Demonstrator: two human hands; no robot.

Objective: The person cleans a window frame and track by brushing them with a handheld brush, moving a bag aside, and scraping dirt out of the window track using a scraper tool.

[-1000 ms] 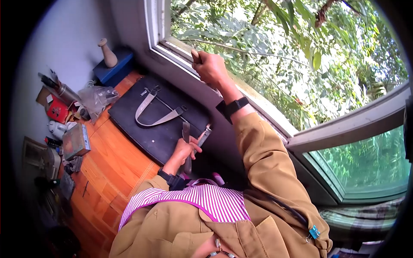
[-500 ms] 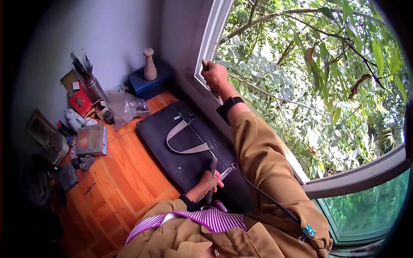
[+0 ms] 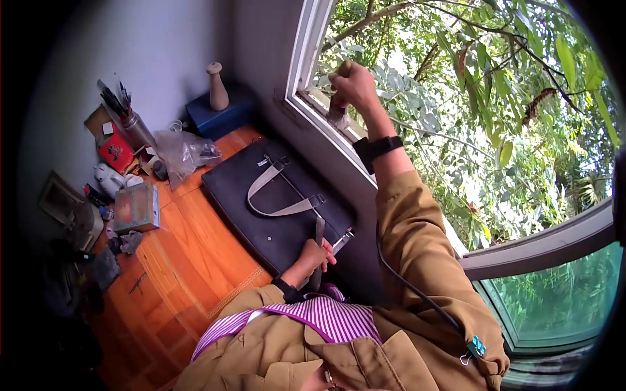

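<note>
My right hand (image 3: 355,88) is closed on a brush (image 3: 338,116) with a wooden handle and pale bristles. The bristles point down over the lower track of the white window frame (image 3: 301,98). Down near the dark briefcase (image 3: 244,195), my left hand (image 3: 314,255) is closed around a flat, greyish strip-like tool (image 3: 319,229), one end of it sticking up past the fingers. Its exact kind cannot be made out. The briefcase lies flat beneath that hand's far side, with a grey strap handle (image 3: 261,195) on top.
On the wooden table (image 3: 195,247) stand a blue box (image 3: 222,116) bearing a wooden peg-like piece (image 3: 217,88), a clear plastic bag (image 3: 186,153), a metal brush holder (image 3: 138,130) and a small tin (image 3: 137,207). Branches (image 3: 456,26) hang outside the open window. A cable (image 3: 417,290) runs along my right sleeve.
My right hand has moved away from the frame's corner, rightward and up in view, showing the brush's bristles. The left hand keeps its hold; the view has shifted slightly.
</note>
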